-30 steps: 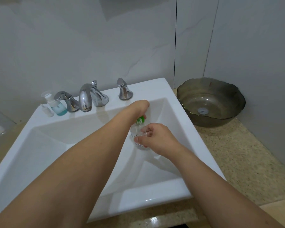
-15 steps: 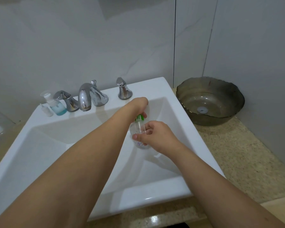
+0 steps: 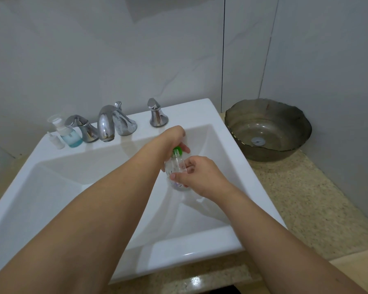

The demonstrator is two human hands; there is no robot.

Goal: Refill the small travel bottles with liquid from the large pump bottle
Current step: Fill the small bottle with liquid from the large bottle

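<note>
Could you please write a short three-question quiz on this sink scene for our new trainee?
1. True or false: the right hand grips the clear bottle.
2. Which hand is at the green cap?
3. The blue-liquid bottle stands: A) in the basin, B) on the sink ledge beside the faucet, C) in the grey bowl.

Key: 1 true; 2 the left hand; 3 B.
</note>
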